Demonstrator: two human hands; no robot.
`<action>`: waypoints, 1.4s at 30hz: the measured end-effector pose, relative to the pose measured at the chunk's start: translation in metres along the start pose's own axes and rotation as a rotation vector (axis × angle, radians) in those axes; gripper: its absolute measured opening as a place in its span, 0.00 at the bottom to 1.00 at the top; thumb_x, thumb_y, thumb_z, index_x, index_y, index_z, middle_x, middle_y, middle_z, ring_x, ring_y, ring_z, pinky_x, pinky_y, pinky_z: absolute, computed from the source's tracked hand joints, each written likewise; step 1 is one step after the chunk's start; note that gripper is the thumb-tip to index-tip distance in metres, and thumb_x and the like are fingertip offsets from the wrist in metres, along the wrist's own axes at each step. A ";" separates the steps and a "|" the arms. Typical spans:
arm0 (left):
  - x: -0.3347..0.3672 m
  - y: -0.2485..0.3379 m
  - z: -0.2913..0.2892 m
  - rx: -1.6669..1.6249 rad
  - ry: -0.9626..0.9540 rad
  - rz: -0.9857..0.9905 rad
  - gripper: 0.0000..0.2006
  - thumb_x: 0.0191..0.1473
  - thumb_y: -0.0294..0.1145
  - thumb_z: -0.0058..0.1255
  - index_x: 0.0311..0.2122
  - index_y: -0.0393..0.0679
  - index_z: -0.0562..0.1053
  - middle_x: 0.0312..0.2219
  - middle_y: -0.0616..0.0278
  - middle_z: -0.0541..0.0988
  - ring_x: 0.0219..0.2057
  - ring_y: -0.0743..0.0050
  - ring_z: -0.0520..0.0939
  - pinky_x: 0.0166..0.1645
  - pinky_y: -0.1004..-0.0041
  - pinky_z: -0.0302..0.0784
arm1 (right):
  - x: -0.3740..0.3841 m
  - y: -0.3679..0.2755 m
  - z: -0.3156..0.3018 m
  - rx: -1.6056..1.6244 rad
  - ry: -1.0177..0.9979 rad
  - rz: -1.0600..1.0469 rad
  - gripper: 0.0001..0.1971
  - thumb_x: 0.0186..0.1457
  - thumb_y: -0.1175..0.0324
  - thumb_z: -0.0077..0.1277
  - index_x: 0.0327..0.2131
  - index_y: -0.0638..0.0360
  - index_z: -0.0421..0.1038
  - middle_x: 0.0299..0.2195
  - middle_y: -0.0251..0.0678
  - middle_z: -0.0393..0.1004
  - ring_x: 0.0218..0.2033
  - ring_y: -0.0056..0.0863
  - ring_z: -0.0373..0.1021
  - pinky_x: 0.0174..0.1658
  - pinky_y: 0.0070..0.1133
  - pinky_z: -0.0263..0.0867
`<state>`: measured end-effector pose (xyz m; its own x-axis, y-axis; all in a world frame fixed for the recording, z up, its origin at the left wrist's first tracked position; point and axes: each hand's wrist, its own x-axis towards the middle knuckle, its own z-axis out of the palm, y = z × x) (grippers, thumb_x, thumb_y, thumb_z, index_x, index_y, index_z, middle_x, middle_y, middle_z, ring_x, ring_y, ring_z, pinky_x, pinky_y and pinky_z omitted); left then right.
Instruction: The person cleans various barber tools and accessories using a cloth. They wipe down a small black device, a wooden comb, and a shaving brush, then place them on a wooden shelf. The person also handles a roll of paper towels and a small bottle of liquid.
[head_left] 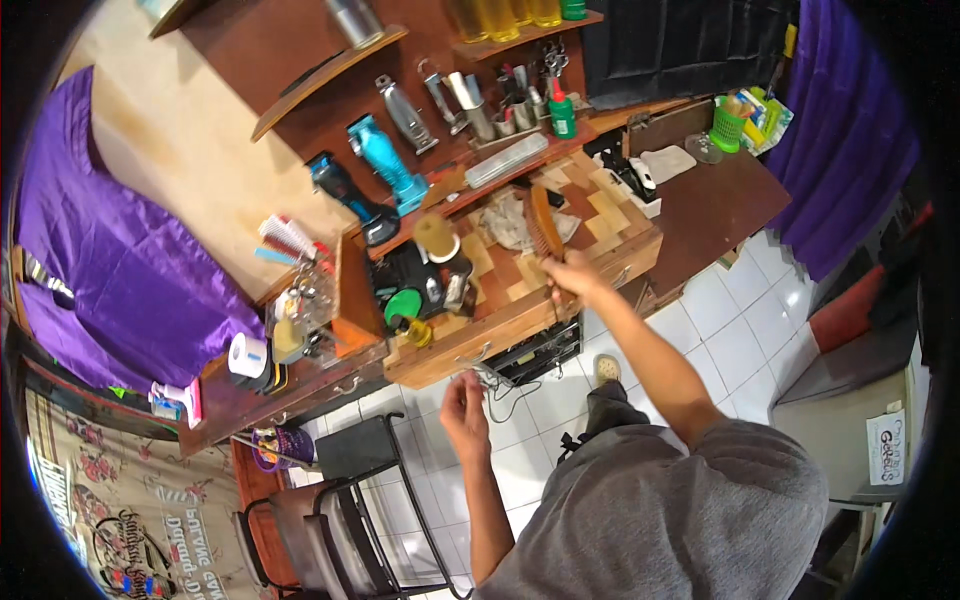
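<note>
My right hand is closed round the handle end of a wooden-backed brush, raised over the patchwork wood counter. Behind the brush lies a crumpled light cloth, partly covered by it. My left hand hangs in front of the counter's drawer, fingers curled in, with no object visible in it. Nearest to it on the counter are a small yellow bottle and a round green lid or tin.
Hair clippers, one turquoise, one black and one silver, stand along the back ledge. A green-and-red bottle is farther right. A folding chair stands at lower left. Cables hang below the drawer.
</note>
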<state>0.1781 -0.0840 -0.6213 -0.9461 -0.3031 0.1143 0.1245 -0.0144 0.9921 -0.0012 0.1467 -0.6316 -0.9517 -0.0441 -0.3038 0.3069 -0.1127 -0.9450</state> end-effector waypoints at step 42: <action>0.293 0.140 0.356 0.920 -0.226 0.957 0.12 0.46 0.12 0.50 0.36 0.35 0.77 0.31 0.50 0.79 0.32 0.57 0.81 0.40 0.69 0.76 | 0.031 -0.008 -0.063 0.077 -0.875 0.139 0.31 0.62 0.55 0.44 0.50 0.76 0.45 0.42 0.53 0.64 0.37 0.35 0.73 0.24 0.21 0.78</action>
<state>-0.1879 0.1643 -0.4303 -0.6402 0.3302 0.6936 0.5992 0.7797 0.1819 -0.0332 0.2087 -0.6408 -0.5689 -0.8016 -0.1839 0.4485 -0.1149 -0.8863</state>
